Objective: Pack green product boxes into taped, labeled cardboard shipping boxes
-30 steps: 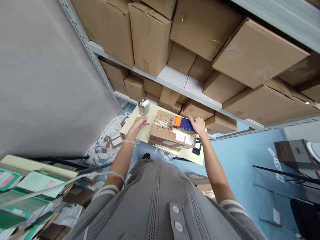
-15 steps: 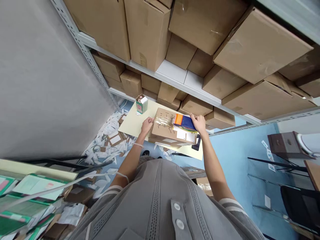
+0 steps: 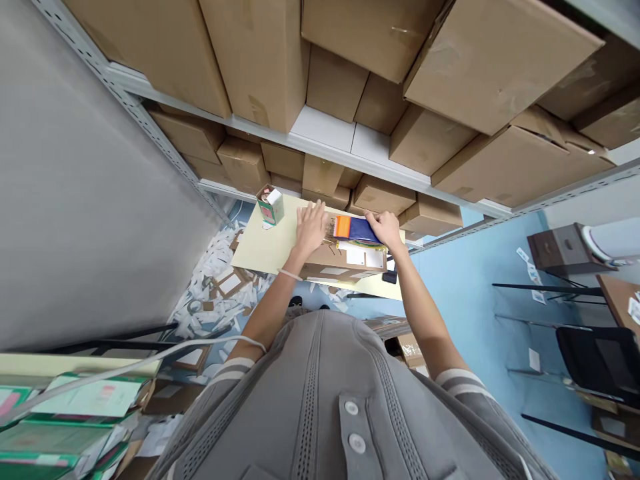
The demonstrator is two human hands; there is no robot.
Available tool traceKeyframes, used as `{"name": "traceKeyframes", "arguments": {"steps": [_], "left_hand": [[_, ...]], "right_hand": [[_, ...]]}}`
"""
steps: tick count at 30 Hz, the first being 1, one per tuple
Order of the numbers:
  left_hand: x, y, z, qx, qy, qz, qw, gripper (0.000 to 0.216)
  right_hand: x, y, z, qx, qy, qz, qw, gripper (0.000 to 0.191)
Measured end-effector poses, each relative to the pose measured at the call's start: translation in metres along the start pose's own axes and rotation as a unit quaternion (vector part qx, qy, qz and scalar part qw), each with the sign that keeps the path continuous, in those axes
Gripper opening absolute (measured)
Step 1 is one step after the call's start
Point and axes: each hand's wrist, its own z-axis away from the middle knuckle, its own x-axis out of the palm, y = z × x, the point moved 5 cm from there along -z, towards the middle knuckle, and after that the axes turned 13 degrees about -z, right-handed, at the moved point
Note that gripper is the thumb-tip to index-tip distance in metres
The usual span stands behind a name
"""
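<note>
A brown cardboard box point(image 3: 345, 259) with white labels lies on a pale yellow table point(image 3: 265, 247). My left hand point(image 3: 311, 225) rests flat on the box's left end, fingers spread. My right hand point(image 3: 386, 229) grips the right end of a blue and orange packet point(image 3: 353, 229) lying on top of the box. Below the packet are white labels. A dark phone-like object point(image 3: 391, 275) lies by the box's near right corner.
A small green carton point(image 3: 271, 205) stands at the table's far left. Metal shelving point(image 3: 325, 143) packed with cardboard boxes rises behind the table. Paper scraps litter the blue floor at left. Green folders point(image 3: 60, 413) are stacked at lower left; a black chair point(image 3: 600, 367) at right.
My left hand moved from the table onto the box's left end and spread flat. My right hand stayed on the blue and orange packet. The camera tilted, shifting the table upward.
</note>
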Motion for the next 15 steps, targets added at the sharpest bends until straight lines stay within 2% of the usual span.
{"name": "traceKeyframes", "arguments": {"steps": [2,4,11,15], "left_hand": [[0.004,0.018,0.003,0.045,-0.021,-0.054,0.997,0.058],[0.007,0.024,0.008,0.061,-0.024,-0.09,0.994,0.058],[0.01,0.025,0.006,0.056,-0.014,-0.117,0.991,0.057],[0.029,0.016,0.014,0.05,-0.03,-0.109,0.992,0.057]], "right_hand": [[0.0,-0.005,0.002,0.0,-0.014,0.018,1.0,0.068],[-0.001,-0.012,0.005,-0.001,-0.026,0.039,0.999,0.069],[-0.01,-0.021,0.011,0.003,-0.057,0.083,0.995,0.068],[-0.023,-0.008,0.012,0.001,-0.061,0.098,0.993,0.067]]}}
